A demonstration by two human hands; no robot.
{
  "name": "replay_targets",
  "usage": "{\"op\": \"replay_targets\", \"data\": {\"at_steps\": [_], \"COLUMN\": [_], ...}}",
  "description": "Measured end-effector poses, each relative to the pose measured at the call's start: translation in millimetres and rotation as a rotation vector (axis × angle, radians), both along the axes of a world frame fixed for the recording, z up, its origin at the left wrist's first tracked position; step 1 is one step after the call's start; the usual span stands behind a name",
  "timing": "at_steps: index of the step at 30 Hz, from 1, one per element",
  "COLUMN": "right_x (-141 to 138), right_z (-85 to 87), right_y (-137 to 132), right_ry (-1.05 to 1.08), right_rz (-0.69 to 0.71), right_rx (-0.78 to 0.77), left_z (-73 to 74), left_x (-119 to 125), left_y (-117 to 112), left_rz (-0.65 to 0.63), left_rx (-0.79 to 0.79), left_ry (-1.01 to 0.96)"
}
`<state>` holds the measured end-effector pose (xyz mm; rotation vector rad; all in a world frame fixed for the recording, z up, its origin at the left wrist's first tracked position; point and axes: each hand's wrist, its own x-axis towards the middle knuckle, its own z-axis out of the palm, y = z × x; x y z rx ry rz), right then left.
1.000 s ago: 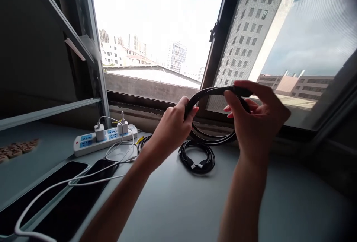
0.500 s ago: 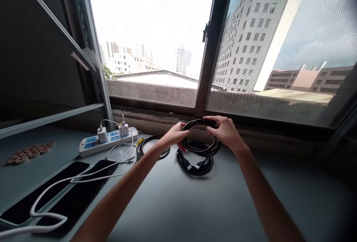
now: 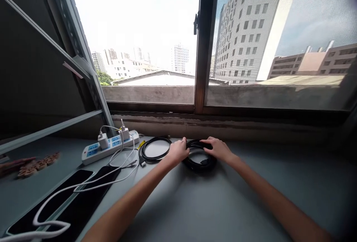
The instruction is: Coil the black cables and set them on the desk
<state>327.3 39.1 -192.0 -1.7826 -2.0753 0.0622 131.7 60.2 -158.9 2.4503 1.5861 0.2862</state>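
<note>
Two bare hands on one black cable coil [image 3: 199, 163], flat on the grey table [image 3: 223, 204] beneath the window [image 3: 139, 29]. Left hand [image 3: 178, 152] curled round its left rim, right hand [image 3: 219, 149] closed over its top. Just left, one second coil [image 3: 142, 152]; one power strip [image 3: 92, 152], two chargers [image 3: 102, 140], two phones [image 3: 60, 193].

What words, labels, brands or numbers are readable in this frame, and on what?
None legible.
On the power strip: any markings too small to read.
On the yellow tag by a cable: blurred.
On the phone screens: dark, no text.
On the black cable coil: no print visible.
</note>
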Motion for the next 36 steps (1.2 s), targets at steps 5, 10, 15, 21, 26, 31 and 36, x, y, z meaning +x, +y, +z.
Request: {"op": "replay_targets", "data": {"at_steps": [5,10,15,21,26,31,36], "right_x": [3,-1,-7,-22,-23,-15,-9], "right_z": [-3.4,-5.9,3.7,13.5,15.0,22.9,31.0], "right_y": [1,-1,-5,-11,-14,-14,-14], "right_ry": [0.0,-0.017,-0.059,-0.103,-0.079,-0.05,-0.037], "right_rz": [-0.025,-0.05,-0.086,-0.132,-0.127,-0.105,-0.138], "right_rx": [0.006,0.008,-0.049,-0.129,-0.149,-0.134,-0.078], "left_z": [-2.0,-8.5,-11.7,-13.9,-13.2,-9.0,-8.3], "left_x": [3,6,8,7,4,1,2], "left_y": [0,-1,-2,-2,-1,-2,-3], "left_rz": [-0.005,0.007,0.021,0.022,0.015,-0.018,-0.02], "left_rx": [0.109,0.117,0.122,0.163,0.184,0.186,0.208], "left_ry": [0.103,0.147,0.133,0.084,0.058,0.039,0.013]}}
